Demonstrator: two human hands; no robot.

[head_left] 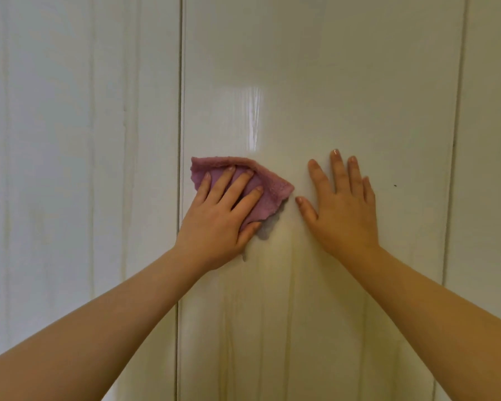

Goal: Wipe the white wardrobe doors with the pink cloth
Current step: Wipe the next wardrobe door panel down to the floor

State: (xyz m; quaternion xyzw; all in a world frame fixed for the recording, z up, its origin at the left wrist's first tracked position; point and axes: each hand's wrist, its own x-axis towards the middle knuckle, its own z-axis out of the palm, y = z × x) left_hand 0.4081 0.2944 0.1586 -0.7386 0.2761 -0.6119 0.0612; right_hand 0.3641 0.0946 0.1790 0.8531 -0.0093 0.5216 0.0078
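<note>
Head view: your left hand (217, 224) presses the pink cloth (268, 188) flat-fingered against the wardrobe door (315, 82); your right hand (343, 209) rests open beside it.

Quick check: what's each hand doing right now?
Left hand: open, fingers flat, pressing the pink cloth on the wardrobe door.
Right hand: open, flat on the door.

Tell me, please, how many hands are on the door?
2: the left hand presses the pink cloth against the door near its left seam; the right hand lies flat beside it.
</note>
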